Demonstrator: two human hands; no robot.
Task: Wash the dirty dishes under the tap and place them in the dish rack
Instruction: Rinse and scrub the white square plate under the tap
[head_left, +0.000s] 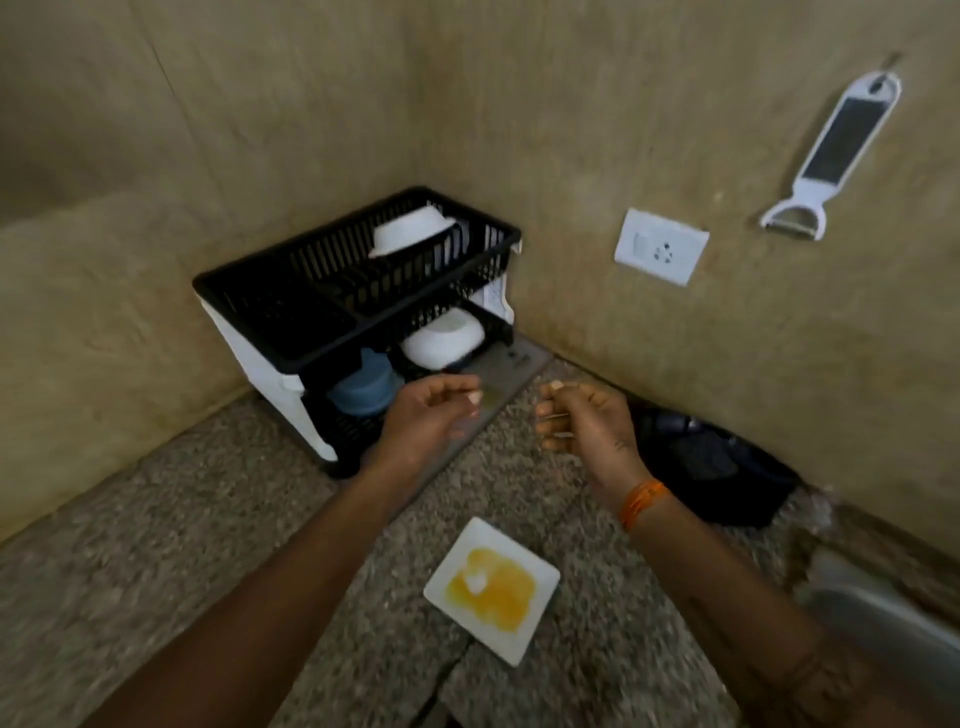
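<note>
Yellow-smeared, the square white plate is seen lying on the speckled stone counter. Nothing is held by the left hand or right hand, fingers loosely curled before the black plastic dish rack.

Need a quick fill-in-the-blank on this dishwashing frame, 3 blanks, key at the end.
1. The square white plate on the counter is smeared with ____ residue.
2. The dish rack has a ____ bowl in its top basket.
3. Both the left hand and the right hand hold ____.

Missing words: yellow; white; nothing
</note>
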